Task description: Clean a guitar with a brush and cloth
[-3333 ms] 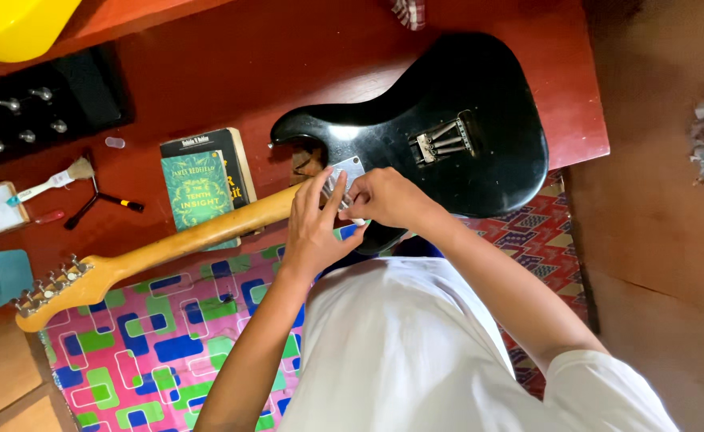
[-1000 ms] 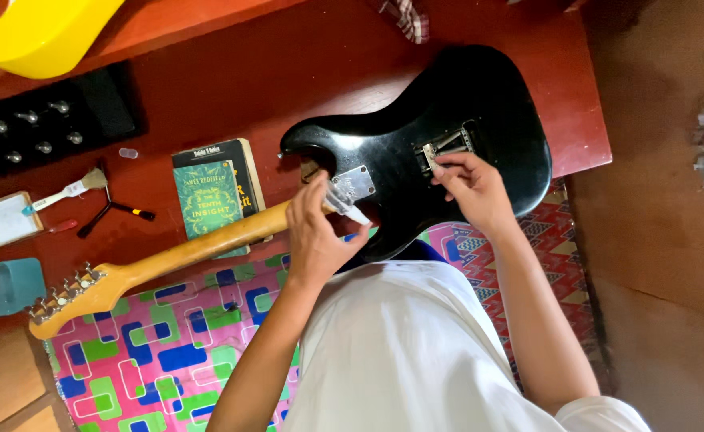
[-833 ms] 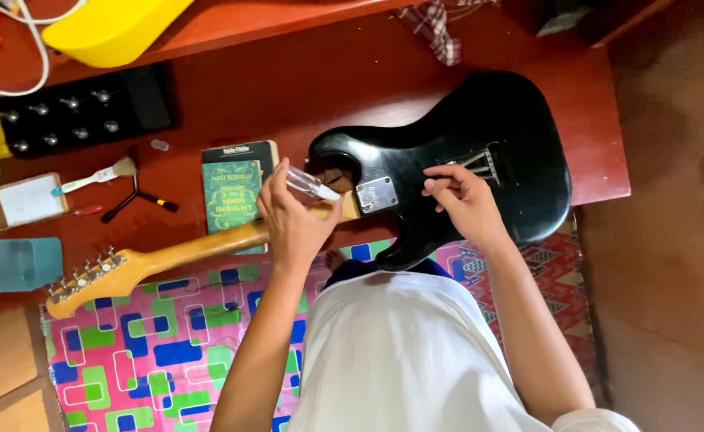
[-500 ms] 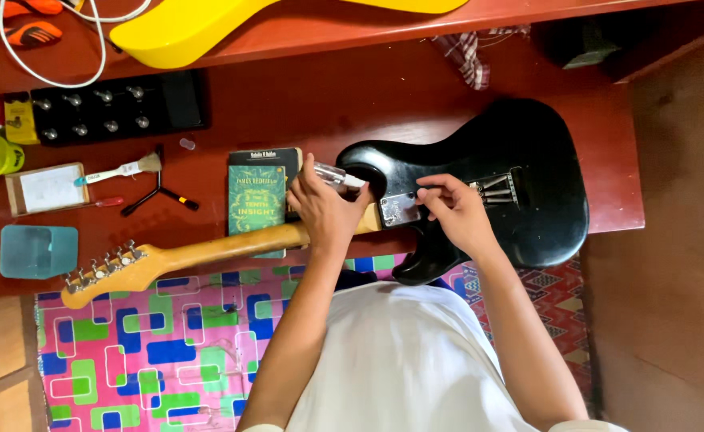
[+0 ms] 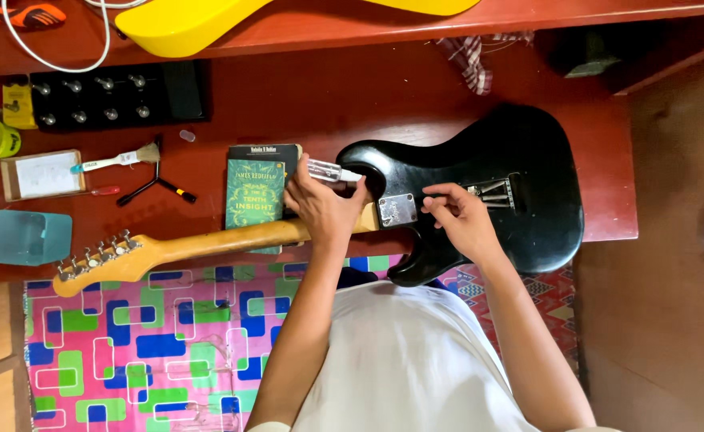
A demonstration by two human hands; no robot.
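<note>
- left hand (image 5: pixel 320 210) closed around a clear-handled screwdriver (image 5: pixel 329 170), centre frame, resting on the neck (image 5: pixel 208 244) where it meets the body
- right hand (image 5: pixel 460 220) fingers pinched together at the metal neck plate (image 5: pixel 397 210), can't tell if it holds a screw
- black guitar (image 5: pixel 496 192) face down on the red table (image 5: pixel 304 104), centre right
- plate seems seated on the body, neck joined; screw count unreadable, so progress unclear
- book (image 5: pixel 256 192) just left of the hand, brush (image 5: pixel 116 160) upper left
</note>
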